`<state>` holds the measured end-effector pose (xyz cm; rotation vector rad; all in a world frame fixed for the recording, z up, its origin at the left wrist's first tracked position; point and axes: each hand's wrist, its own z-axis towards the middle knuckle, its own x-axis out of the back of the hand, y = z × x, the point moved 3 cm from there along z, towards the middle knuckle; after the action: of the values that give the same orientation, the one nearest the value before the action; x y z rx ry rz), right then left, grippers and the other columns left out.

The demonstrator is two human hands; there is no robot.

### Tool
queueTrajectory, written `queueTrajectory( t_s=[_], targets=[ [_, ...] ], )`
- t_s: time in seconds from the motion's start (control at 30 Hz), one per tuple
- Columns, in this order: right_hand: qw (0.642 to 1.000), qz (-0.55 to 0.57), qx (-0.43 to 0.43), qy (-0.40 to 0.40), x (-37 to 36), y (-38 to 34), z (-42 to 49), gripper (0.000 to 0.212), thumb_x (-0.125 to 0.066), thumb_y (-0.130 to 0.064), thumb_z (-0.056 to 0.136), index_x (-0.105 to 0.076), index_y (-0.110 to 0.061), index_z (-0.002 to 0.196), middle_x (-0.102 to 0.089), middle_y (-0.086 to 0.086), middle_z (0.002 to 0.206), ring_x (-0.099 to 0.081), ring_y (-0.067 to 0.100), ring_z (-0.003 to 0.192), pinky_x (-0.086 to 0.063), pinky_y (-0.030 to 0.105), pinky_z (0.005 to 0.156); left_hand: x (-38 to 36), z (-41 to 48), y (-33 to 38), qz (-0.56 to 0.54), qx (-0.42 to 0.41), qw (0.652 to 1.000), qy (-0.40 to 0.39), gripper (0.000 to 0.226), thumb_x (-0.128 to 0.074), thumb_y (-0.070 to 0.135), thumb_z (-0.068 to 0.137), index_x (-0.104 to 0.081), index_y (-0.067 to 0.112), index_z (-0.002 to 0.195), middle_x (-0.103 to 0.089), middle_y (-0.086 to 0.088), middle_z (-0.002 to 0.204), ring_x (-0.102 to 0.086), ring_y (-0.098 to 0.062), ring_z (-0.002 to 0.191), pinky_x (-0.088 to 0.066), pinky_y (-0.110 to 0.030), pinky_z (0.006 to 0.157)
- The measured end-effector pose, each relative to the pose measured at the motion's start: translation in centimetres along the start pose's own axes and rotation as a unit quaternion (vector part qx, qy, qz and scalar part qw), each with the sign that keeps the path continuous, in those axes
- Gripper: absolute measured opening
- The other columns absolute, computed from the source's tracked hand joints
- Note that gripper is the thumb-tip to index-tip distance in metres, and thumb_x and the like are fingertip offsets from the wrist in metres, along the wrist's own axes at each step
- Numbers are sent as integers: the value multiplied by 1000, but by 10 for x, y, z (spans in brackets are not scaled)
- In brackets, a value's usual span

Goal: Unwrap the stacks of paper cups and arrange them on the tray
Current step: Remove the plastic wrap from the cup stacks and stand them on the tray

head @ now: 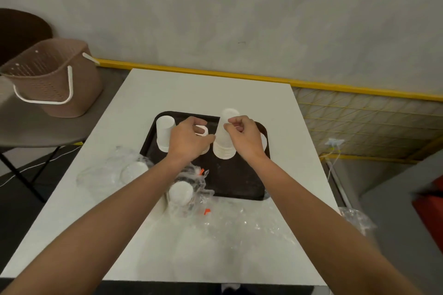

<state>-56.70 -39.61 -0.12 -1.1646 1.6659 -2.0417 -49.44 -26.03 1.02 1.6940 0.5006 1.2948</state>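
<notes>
On the white table (191,88), a black tray (235,182) carries inverted cup stacks. Plastic wrap (191,176) lies beside it. Left hand (189,139) grasps 1 short stack (201,130); right hand (244,136) curls against the tallest stack (225,146), grasp undeterminable.

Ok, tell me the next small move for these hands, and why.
Probably the left hand should draw back to the clear-plastic-wrapped stack of white paper cups at the black rectangular tray's near-left corner. Unwrapped stacks already stand upside down on the tray, including the tall white stack by the right hand; this one is still wrapped.
</notes>
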Motion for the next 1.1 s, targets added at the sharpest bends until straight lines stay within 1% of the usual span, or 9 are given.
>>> queueTrajectory(
  t_s=[0.13,0.23,0.37,0.47,0.53,0.63,0.73,0.87,1.1],
  targets=[
    [998,-12,-12,-55,-12,-1,-35,21,-62,-23,87,-61,-14,107,-56,-2,106,-53,12,95,-39,23,82,17,-23,-6,-8,-16,1000,-7,34,-76,24,76,-64,16,107,-66,2,93,-64,-14,86,-46,-20,74],
    [997,-24,-9,-76,-20,-2,-58,24,-62,-23,87,-61,-12,108,-57,-3,102,-54,12,93,-41,22,81,28,-42,-9,-8,-37,999,-23,35,-75,23,75,-64,18,108,-68,2,98,-64,-12,87,-48,-21,77],
    [996,-32,-16,-84,-28,2,-78,25,-62,-18,88,-59,-9,111,-57,-3,100,-53,11,93,-40,21,81,32,-68,-12,71,-116,987,-88,47,-73,20,73,-59,19,118,-64,2,114,-61,-14,102,-46,-22,84],
    [996,-34,-36,-71,-27,7,-87,23,-60,-17,89,-59,-11,112,-56,-4,99,-52,10,92,-39,21,80,26,-79,-20,196,-159,951,-178,67,-75,24,71,-47,19,132,-52,-6,129,-54,-22,114,-46,-34,94],
    [996,-40,-44,-70,-27,9,-90,23,-58,-16,90,-60,-10,112,-56,-4,98,-52,10,92,-38,20,81,20,-84,-28,301,-177,911,-220,75,-75,27,71,-40,17,137,-46,-8,131,-47,-28,119,-44,-39,97],
    [993,-50,-55,-89,-30,15,-96,23,-58,-14,89,-62,-10,111,-60,-2,99,-55,12,96,-41,20,85,12,-88,-39,431,-208,847,-232,71,-73,27,75,-37,16,135,-44,-9,132,-41,-31,121,-42,-39,96],
    [988,-68,-69,-117,-34,20,-101,25,-58,-13,89,-63,-12,113,-61,-1,101,-54,10,95,-41,21,85,7,-86,-52,481,-189,818,-252,73,-75,27,75,-35,15,135,-43,-10,133,-44,-33,122,-43,-39,94],
    [984,-76,-87,-135,-35,28,-107,26,-57,-11,89,-63,-12,114,-61,1,103,-55,11,96,-41,22,84,3,-83,-68,474,-177,818,-275,75,-77,27,75,-34,18,137,-46,-9,126,-54,-28,112,-46,-35,85],
    [964,-105,-106,-222,-42,41,-111,40,-60,-7,86,-57,-13,125,-61,6,124,-56,18,117,-44,30,102,3,-78,-71,454,-176,830,-272,72,-79,32,71,-39,25,130,-49,-5,116,-57,-28,105,-47,-35,81]
  ],
)
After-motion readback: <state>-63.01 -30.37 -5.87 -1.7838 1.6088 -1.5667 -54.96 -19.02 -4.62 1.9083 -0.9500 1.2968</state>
